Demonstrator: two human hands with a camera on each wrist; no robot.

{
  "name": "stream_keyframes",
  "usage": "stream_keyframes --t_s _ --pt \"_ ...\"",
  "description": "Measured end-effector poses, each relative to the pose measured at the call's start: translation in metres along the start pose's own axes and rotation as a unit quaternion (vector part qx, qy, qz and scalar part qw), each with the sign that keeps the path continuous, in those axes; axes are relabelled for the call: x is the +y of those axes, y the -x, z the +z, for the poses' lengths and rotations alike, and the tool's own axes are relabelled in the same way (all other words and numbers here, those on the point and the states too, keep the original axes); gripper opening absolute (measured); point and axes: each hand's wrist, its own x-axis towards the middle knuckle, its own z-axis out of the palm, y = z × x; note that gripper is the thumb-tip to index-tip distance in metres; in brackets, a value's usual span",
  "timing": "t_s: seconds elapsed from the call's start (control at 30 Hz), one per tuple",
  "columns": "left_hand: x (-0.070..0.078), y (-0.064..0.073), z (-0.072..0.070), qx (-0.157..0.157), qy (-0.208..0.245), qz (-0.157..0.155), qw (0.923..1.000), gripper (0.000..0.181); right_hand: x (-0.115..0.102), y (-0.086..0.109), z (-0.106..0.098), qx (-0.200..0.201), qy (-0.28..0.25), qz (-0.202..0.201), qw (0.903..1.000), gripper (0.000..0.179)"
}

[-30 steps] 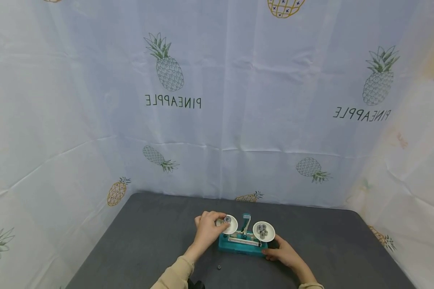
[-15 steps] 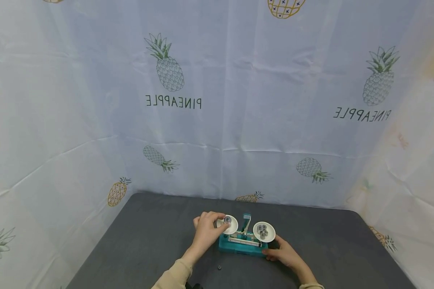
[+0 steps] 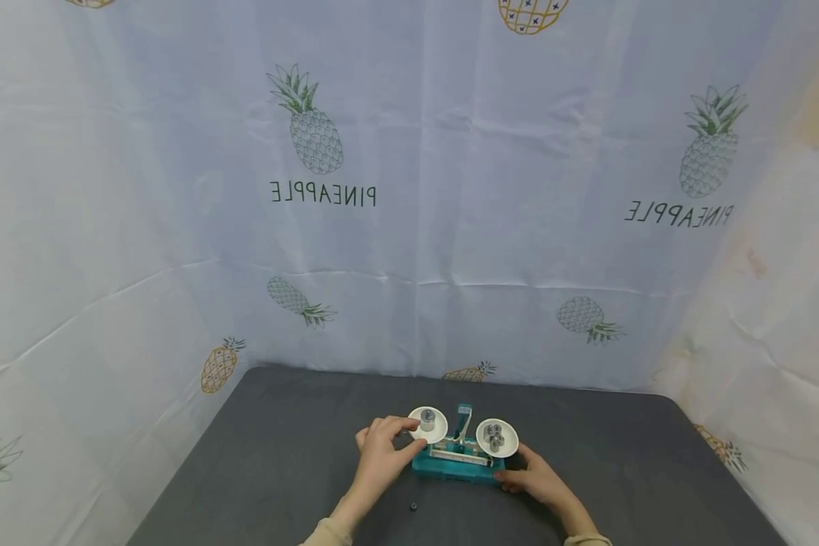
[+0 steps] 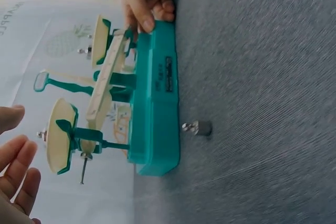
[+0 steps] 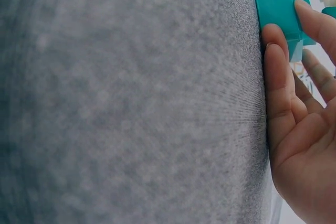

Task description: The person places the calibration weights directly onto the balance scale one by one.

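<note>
A teal balance scale (image 3: 456,470) with two white pans stands on the dark table. One metal weight (image 3: 427,420) sits on the left pan (image 3: 438,433); several smaller weights (image 3: 495,437) are grouped on the right pan (image 3: 510,447). Beside the left pan is my left hand (image 3: 379,457), thumb and fingers spread, holding nothing. The left wrist view shows a gap between its fingertips and the pan. My right hand (image 3: 535,478) grips the right end of the base; in the right wrist view its thumb lies on the teal base (image 5: 278,3) and its other fingers curl at the end.
A small knobbed weight (image 4: 200,128) stands on the table (image 4: 252,98) in front of the base. Curtains printed with pineapples (image 3: 317,142) enclose the table at the back and sides.
My left hand has let go of the weight on the left pan and drawn back slightly to the left and down. The right hand stays on the base.
</note>
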Motion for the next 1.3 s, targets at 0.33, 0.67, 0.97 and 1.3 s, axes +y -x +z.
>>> stream_keyframes --t_s 0.33,0.67,0.97,1.3 --pt "-0.009 0.024 0.007 -0.018 0.030 -0.012 0.9993 0.024 -0.001 0.000 0.000 -0.012 -0.002 0.003 0.9999 0.083" --pt "-0.019 0.037 0.010 -0.091 0.020 -0.052 0.9943 0.023 -0.001 0.001 -0.001 -0.021 -0.014 -0.003 0.9997 0.082" --pt "-0.029 0.046 0.011 -0.140 0.020 -0.073 0.9874 0.021 -0.001 0.003 -0.001 -0.016 -0.011 -0.003 0.9998 0.082" --pt "-0.042 0.052 0.014 -0.176 -0.002 -0.079 0.9813 0.019 -0.001 0.002 -0.001 -0.020 -0.010 -0.002 0.9998 0.084"
